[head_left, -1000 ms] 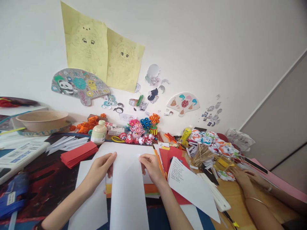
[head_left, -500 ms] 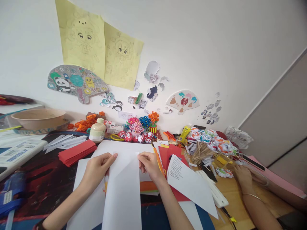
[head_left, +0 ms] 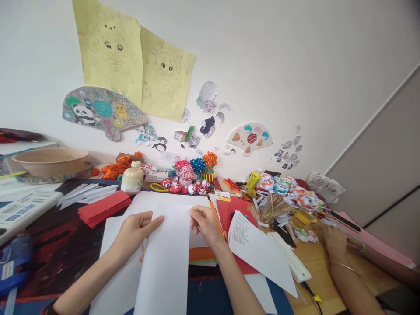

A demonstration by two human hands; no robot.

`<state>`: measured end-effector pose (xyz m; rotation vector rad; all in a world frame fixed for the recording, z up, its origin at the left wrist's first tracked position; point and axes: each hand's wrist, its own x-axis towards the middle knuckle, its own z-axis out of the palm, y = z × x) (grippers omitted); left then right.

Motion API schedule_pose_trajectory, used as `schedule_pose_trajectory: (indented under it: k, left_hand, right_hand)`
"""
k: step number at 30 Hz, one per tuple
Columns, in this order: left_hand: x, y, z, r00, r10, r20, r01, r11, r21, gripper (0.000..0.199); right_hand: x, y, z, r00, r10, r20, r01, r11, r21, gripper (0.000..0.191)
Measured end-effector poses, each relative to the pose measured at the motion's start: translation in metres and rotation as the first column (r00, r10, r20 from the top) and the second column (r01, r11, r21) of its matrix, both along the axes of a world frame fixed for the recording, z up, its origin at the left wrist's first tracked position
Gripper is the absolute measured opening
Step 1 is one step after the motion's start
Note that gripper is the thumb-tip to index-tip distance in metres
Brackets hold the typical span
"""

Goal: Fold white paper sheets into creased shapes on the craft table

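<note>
A white sheet of paper (head_left: 166, 262), curved over into a long fold, stands upright between my hands. My left hand (head_left: 139, 232) grips its left edge, the thumb lying across the front and the fingers curled behind. At the top right corner, my right hand (head_left: 205, 223) pinches the paper between thumb and fingertips. More white paper (head_left: 113, 262) lies flat beneath and to the left. Orange paper (head_left: 203, 253) shows behind the sheet, below my right hand.
Left stand a glue bottle (head_left: 132, 178), red paper strips (head_left: 104, 208) and a blue glue gun (head_left: 16, 262). To the right lie a handwritten sheet (head_left: 259, 251), a white power strip (head_left: 292, 258) and wooden sticks (head_left: 275, 208). Another person's hands (head_left: 334, 243) rest at the far right.
My left thumb has slid further across the front of the sheet. The paper's top now stands flatter and slightly higher, its slanted crease gone from view. My right hand keeps its pinch.
</note>
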<state>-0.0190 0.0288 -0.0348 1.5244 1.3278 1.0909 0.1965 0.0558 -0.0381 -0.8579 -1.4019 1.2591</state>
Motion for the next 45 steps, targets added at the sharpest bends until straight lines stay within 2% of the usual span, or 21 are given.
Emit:
schedule_pose_trajectory:
  k: [8, 14, 20, 23, 27, 31, 37, 41, 45]
  left_hand:
    - [0.001, -0.003, 0.001, 0.995, 0.072, -0.067, -0.068, 0.996, 0.060, 0.052]
    - [0.002, -0.007, 0.004, 0.997, 0.010, -0.080, -0.005, 0.998, 0.058, 0.048]
    - [0.004, -0.008, 0.008, 0.993, 0.033, -0.114, -0.023, 0.995, 0.096, 0.050]
    - [0.003, -0.008, 0.008, 0.993, 0.045, -0.113, -0.032, 0.993, 0.109, 0.051]
    - [0.002, -0.009, 0.006, 0.992, 0.062, -0.112, -0.049, 0.993, 0.111, 0.050]
    - [0.003, -0.007, 0.005, 0.991, 0.071, -0.117, -0.059, 0.993, 0.103, 0.051]
    - [-0.002, 0.000, 0.006, 0.996, -0.037, -0.076, 0.040, 0.998, 0.040, 0.047]
    - [-0.007, 0.004, 0.001, 0.993, 0.032, -0.117, -0.016, 0.991, 0.135, 0.043]
    - [-0.007, 0.007, -0.005, 0.990, 0.061, -0.131, -0.045, 0.992, 0.121, 0.047]
  right_hand:
    - [-0.001, 0.000, -0.001, 1.000, 0.001, -0.008, -0.002, 1.000, -0.022, 0.028]
    - [-0.002, 0.000, -0.001, 0.999, -0.030, 0.017, 0.031, 0.998, -0.046, 0.031]
    - [-0.002, -0.001, 0.000, 0.999, -0.043, -0.005, 0.042, 0.999, -0.021, 0.030]
    - [-0.002, -0.001, -0.001, 1.000, 0.010, -0.011, -0.011, 0.999, -0.032, 0.033]
    - [-0.005, -0.002, -0.005, 0.992, 0.108, 0.063, -0.101, 0.990, -0.098, 0.040]
    - [-0.007, -0.004, -0.007, 0.989, 0.080, 0.124, -0.071, 0.994, -0.077, 0.046]
    - [-0.004, -0.005, -0.002, 0.989, 0.057, 0.136, -0.053, 0.998, -0.035, 0.048]
    - [-0.004, -0.006, -0.001, 0.982, 0.117, 0.147, -0.111, 0.993, -0.052, 0.048]
    - [-0.004, -0.007, 0.000, 0.981, 0.139, 0.136, -0.132, 0.989, -0.060, 0.047]
